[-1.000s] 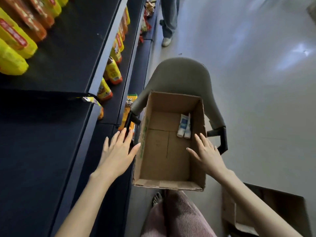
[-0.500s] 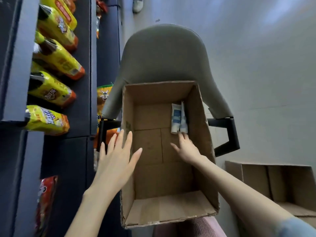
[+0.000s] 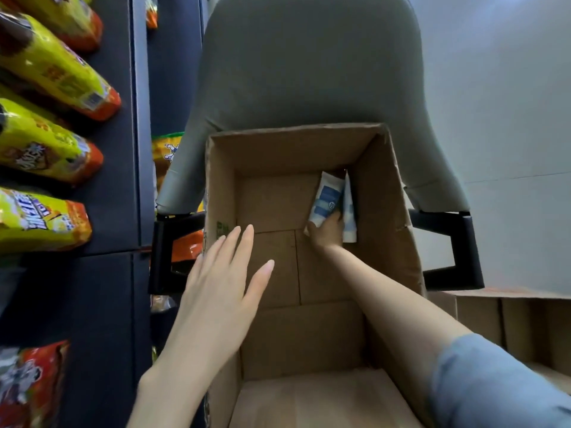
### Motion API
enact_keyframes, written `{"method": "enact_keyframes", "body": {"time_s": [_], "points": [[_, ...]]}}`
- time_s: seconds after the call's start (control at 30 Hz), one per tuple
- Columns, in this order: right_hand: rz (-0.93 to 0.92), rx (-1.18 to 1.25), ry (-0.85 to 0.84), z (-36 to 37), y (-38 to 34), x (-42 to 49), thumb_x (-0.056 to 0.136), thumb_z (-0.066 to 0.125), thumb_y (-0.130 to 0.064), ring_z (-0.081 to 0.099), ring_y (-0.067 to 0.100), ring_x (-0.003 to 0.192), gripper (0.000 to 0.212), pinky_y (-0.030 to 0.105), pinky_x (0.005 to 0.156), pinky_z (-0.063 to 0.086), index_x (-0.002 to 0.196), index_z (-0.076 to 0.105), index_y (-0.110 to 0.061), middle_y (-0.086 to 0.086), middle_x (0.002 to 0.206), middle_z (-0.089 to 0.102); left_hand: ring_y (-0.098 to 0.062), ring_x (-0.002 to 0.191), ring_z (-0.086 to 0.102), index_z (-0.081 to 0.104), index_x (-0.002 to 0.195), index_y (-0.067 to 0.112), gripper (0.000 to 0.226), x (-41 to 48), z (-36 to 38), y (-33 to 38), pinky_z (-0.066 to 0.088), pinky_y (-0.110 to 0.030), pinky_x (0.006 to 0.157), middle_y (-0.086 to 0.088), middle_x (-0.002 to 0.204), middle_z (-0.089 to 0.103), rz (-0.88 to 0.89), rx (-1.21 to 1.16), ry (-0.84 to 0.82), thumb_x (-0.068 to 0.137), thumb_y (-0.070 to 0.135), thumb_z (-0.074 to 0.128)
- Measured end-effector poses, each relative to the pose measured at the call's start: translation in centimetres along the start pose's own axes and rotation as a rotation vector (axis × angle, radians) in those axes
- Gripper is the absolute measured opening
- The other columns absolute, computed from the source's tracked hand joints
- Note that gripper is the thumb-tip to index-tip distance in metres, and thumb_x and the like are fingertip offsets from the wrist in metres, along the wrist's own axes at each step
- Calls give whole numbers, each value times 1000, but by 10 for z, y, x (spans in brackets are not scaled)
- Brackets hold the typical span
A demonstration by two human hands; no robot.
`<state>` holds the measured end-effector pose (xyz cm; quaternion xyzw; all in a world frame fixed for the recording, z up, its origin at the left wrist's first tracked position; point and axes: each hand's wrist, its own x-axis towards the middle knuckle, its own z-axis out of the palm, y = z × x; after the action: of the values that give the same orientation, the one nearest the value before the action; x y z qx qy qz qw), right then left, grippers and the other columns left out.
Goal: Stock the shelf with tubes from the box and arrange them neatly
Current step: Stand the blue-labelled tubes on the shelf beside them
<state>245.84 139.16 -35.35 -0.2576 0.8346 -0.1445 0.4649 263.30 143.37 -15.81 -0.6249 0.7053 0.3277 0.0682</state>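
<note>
Tube [image 3: 326, 200] white and blue, gripped by right hand [image 3: 327, 235] deep in box [image 3: 221, 186]; second tube [image 3: 349, 222] just right of this hand; left hand [image 3: 220, 291] flat, fingers straight, above left box wall

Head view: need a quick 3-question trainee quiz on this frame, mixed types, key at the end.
1. True or false: the right hand grips a tube inside the cardboard box.
2. The box sits on: A) a grey chair; B) the shelf; C) the floor.
3. How many tubes show in the box?
Key: 1 true; 2 A; 3 two.
</note>
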Motion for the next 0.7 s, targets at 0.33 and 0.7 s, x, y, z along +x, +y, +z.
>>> {"method": "enact_keyframes", "body": {"time_s": [0.33,0.7], "points": [[106,482,-201,1,-7,-5,87,66,-15,58,23,110,52,33,93,49,133,44,-6,13,130,55,15,126,11,16,148,38,59,0,11,-4,11,-17,107,24,149,23,-51,-298,42,93,53,31],[-258,505,-510,-54,-8,-142,83,71,-22,62,11,109,46,28,91,53,126,54,-19,-2,118,64,3,114,51,44,138,27,51,13,21,5,41,-14,90,19,130,51,-181,-715,160,90,36,59]]}}
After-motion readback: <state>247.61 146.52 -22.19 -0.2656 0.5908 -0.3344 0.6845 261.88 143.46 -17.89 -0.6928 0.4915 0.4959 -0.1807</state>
